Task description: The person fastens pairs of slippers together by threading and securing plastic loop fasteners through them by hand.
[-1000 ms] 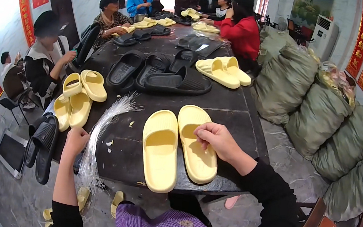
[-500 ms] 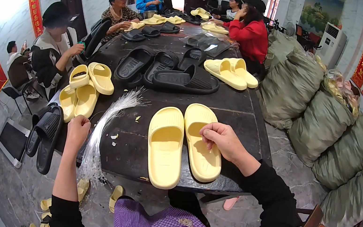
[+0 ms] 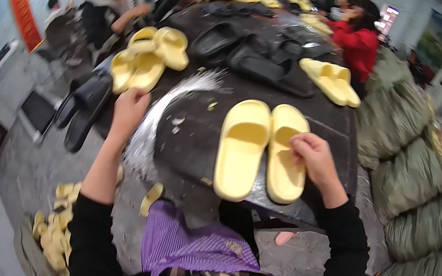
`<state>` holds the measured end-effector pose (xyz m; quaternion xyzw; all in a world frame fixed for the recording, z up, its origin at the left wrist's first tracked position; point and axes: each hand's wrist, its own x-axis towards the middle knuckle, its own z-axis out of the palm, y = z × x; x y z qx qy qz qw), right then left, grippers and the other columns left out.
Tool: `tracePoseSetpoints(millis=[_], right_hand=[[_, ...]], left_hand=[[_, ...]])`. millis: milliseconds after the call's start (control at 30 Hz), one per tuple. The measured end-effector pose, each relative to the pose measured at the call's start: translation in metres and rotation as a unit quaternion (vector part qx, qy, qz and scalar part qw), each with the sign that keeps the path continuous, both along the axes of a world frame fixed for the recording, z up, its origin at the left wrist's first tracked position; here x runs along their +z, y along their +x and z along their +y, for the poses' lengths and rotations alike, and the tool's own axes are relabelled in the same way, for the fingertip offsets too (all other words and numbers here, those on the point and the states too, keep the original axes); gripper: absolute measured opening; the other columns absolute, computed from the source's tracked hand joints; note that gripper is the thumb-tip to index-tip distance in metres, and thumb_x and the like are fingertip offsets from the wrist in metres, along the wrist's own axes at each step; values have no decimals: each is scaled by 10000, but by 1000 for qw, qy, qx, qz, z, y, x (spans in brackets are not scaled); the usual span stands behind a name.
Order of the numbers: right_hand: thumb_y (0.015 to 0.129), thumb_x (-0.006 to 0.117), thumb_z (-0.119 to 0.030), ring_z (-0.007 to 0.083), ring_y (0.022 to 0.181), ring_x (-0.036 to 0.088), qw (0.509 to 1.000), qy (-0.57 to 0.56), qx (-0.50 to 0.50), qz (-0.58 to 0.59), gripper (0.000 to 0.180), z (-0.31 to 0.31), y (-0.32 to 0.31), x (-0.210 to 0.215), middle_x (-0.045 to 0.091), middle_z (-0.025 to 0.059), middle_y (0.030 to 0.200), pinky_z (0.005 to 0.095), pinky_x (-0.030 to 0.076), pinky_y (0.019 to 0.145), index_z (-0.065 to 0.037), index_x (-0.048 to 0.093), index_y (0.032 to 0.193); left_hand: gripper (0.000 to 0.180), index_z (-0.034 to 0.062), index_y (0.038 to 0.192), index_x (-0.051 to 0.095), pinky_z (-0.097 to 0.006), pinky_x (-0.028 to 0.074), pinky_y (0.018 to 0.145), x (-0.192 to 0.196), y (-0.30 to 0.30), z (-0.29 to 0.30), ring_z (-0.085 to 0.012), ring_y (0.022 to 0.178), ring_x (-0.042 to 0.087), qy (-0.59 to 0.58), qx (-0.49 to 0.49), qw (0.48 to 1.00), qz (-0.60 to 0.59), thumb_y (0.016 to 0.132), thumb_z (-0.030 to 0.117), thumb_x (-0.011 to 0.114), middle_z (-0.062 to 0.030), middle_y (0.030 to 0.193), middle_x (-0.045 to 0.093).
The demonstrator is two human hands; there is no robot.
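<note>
A pair of yellow slippers lies side by side at the near edge of the dark table: a left slipper and a right slipper. My right hand is pinched closed over the footbed of the right one; whatever the fingertips hold is too small to make out. Closed like a fist, my left hand is at the table's left side, just in front of a stack of yellow slippers. Its grip is hidden too. Between the hands curves a bundle of clear, thin plastic strands.
Black slippers overhang the left table edge; more black slippers and a yellow pair lie farther back. Several people sit around the table. Full green sacks line the right side. Yellow slippers are heaped on the floor at lower left.
The head view has swung left and downward, so the table appears shifted right and higher, with some blur. Both hands stay closed in nearly the same places over the table.
</note>
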<state>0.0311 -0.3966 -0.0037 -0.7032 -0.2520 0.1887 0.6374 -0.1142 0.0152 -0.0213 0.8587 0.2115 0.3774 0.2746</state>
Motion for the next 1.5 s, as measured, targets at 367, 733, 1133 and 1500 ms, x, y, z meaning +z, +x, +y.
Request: tracePoseSetpoints(millis=[367, 733, 1133, 1500], right_hand=[[845, 528, -110, 74, 602, 538, 985, -64, 140, -84, 171, 47, -32, 45, 583, 29, 695, 200, 435, 547, 34, 610, 887], [847, 549, -183, 104, 547, 527, 950, -41, 253, 178, 178, 239, -43, 27, 607, 45, 806, 254, 422, 468, -31, 596, 926], [839, 558, -121, 103, 494, 457, 946, -41, 174, 269, 110, 273, -44, 15, 540, 24, 635, 262, 384, 454, -60, 570, 747], [804, 592, -67, 89, 458, 432, 921, -25, 240, 307, 92, 259, -38, 13, 523, 21, 608, 260, 372, 441, -59, 542, 728]], left_hand=[[121, -20, 768, 563, -206, 304, 428, -3, -24, -2, -39, 467, 421, -172, -49, 982, -62, 816, 91, 555, 30, 546, 475], [99, 39, 833, 589, -386, 463, 570, 3, -26, -55, -338, 654, 611, 5, -90, 994, -62, 801, 129, 562, -184, 681, 599], [140, -2, 878, 597, -312, 460, 603, 2, -31, -45, -243, 669, 607, -34, -175, 984, -13, 784, 101, 589, -139, 737, 612], [484, 40, 1266, 390, -465, 307, 957, -31, 11, -31, -356, 1220, 346, 170, -95, 953, 232, 847, 244, 520, -144, 1355, 359]])
